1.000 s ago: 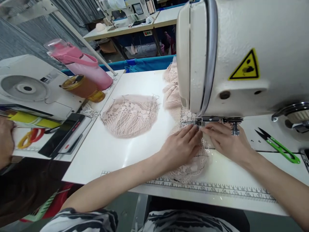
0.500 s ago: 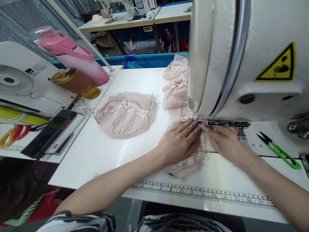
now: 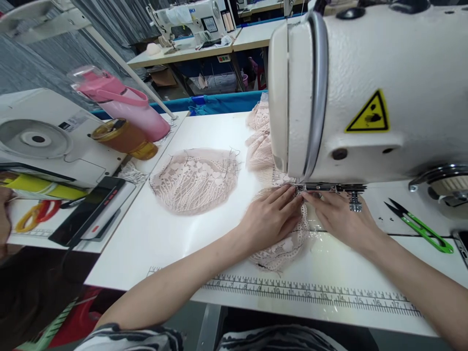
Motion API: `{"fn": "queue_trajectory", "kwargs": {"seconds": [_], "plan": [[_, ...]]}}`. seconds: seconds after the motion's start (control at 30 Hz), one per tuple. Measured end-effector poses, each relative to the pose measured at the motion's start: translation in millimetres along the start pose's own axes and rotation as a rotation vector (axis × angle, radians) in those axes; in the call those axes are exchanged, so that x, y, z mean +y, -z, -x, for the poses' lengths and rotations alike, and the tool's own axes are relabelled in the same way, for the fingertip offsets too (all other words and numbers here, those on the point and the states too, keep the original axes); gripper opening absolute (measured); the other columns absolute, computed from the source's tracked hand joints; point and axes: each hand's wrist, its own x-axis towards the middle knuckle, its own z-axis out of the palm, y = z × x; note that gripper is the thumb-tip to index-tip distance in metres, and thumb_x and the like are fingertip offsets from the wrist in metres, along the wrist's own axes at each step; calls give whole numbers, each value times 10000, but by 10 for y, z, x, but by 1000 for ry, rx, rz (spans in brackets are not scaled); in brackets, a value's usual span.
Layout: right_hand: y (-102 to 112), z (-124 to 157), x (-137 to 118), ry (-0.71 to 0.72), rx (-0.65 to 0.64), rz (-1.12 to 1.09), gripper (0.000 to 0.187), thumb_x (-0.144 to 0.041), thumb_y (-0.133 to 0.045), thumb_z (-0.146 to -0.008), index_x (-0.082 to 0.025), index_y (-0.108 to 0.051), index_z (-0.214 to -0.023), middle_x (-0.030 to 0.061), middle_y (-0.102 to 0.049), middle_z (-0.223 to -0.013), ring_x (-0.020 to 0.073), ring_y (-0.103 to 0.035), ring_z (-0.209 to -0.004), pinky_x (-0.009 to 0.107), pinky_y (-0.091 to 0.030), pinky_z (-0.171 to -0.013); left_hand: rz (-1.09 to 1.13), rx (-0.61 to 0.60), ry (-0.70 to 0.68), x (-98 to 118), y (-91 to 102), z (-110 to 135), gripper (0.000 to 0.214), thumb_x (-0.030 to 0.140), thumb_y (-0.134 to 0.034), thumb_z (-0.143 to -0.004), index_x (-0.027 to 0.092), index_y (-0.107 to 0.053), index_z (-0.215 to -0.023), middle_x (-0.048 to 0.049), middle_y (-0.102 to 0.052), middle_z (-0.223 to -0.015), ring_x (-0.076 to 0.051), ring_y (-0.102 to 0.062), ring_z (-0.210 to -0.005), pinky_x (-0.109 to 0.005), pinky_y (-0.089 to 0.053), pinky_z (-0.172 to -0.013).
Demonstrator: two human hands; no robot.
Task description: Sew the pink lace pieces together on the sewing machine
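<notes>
A pale pink lace piece (image 3: 281, 251) lies on the white table (image 3: 164, 239) under the sewing machine (image 3: 365, 92). My left hand (image 3: 272, 217) rests flat on the lace, fingers stretched toward the presser foot (image 3: 303, 187). My right hand (image 3: 341, 217) lies flat on the lace's right side, fingertips meeting the left hand's just before the foot. Both hands press the lace down; neither grips it.
A stack of pink lace pieces (image 3: 195, 180) lies left of the machine, more lace (image 3: 260, 141) behind it. Green thread snips (image 3: 420, 226) sit at right. A pink bottle (image 3: 124, 105), an amber cup (image 3: 119, 136) and a dark control panel (image 3: 93, 207) stand at left. A printed ruler (image 3: 310, 292) edges the table.
The lace has fed a little farther under the presser foot, with both hands following it. The view shifted; the hands keep the same pose.
</notes>
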Motion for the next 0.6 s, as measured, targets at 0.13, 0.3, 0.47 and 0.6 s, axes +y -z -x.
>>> {"fn": "queue_trajectory", "kwargs": {"seconds": [0.13,0.3,0.47,0.6], "plan": [[14,7,5,34,11,64,392,-115,-501,-836,-221,-567,-1207,30,-678,-1072,185,-579,-697,421,-401,-835,-6,-8,17,17,4,3,398,344,-428,-972,126,-538,-1285,-103,-566,-1300,-224,-517,-1235,-381,-441,-1058],[140,-109,-6,41,83,-14,288,-67,-479,-825,-188,-628,-1040,23,-684,-1063,151,-579,-728,347,-369,-757,-22,-14,20,-12,-13,11,400,346,-430,-968,130,-536,-1287,-88,-562,-1309,-224,-515,-1237,-381,-451,-1045],[180,-174,-32,206,85,-240,196,-89,-445,-834,-199,-605,-814,-27,-678,-879,139,-553,-845,303,-370,-765,-48,110,-88,53,190,-28,283,248,-464,-944,128,-617,-1150,-93,-627,-1214,-243,-599,-1118,-392,-527,-916],[107,-179,-2,353,15,-278,212,-151,-409,-867,-216,-605,-820,-50,-667,-837,114,-537,-828,278,-364,-636,-15,215,-433,109,293,262,179,181,-520,-879,200,-679,-959,-23,-713,-985,-215,-662,-866,-360,-522,-752]]}}
